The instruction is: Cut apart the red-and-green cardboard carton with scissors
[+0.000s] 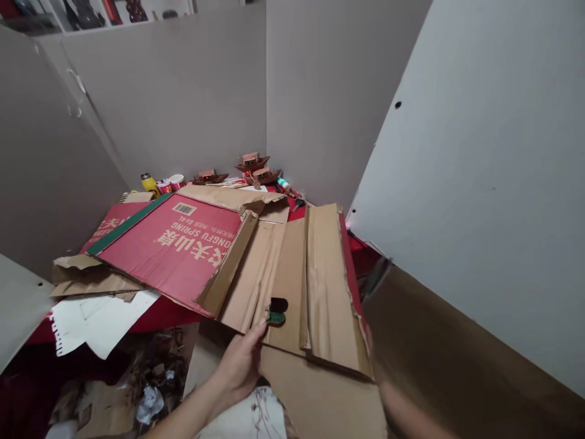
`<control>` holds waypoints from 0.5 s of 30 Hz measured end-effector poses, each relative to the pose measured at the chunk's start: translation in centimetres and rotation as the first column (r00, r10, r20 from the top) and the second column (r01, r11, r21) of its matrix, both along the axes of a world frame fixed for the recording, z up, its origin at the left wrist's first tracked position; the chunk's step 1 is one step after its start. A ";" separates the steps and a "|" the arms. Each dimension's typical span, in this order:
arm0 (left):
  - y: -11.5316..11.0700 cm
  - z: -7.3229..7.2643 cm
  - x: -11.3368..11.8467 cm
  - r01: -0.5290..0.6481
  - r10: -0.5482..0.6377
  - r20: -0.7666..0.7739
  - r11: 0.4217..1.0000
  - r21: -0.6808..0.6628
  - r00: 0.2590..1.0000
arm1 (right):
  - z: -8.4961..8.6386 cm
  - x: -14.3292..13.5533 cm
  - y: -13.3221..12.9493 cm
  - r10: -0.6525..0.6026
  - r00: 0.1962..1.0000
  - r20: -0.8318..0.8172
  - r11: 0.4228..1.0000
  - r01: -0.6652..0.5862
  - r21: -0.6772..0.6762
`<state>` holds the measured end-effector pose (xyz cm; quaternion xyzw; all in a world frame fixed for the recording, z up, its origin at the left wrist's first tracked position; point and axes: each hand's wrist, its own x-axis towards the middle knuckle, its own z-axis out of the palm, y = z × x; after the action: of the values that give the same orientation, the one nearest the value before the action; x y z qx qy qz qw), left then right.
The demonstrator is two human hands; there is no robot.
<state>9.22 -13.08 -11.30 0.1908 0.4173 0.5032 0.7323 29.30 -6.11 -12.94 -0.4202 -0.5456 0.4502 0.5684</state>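
Observation:
A flattened cardboard box [287,268] lies opened out across the table, its brown inside showing on the right. My left hand [244,363] is closed on its near edge, thumb on top beside an oval cut-out hole, with the other fingers hidden underneath. Along the right edge, my right hand [371,347] is mostly behind the cardboard and smeared by motion, so its fingers cannot be made out. Printed red cardboard [183,244] with a green stripe forms the left part. Just beyond the right edge is a blurred dark object [377,277] that I cannot identify.
Wooden model boats [251,161], paper cups [177,181] and a yellow bottle [150,183] stand at the back. White paper [105,314] hangs over the red tablecloth [169,314] at left. Scraps and crumpled paper [150,402] lie below. Grey panels [183,97] surround the table.

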 end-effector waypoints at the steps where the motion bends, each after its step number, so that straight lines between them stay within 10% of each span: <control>1: 0.3 0.1 0.3 -0.003 0.003 -0.003 1.000 -0.005 1.000 | 0.1 1.0 1.0 -0.071 0.997 -0.033 0.997 0.071 0.005; 8: 0.4 1.8 -0.6 -0.147 0.154 -0.166 0.988 0.055 0.974 | 4.4 2.8 6.9 -0.202 0.946 -0.254 0.974 0.221 0.045; 15: -3.4 3.4 -5.0 -0.172 0.179 -0.300 0.984 0.048 0.937 | 7.8 3.3 8.5 -0.160 0.984 -0.084 0.986 0.164 0.040</control>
<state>4.19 -16.47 -7.94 0.2352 0.5345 0.5357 0.6099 32.58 2.34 -5.14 -0.4313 -0.4969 0.4061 0.6342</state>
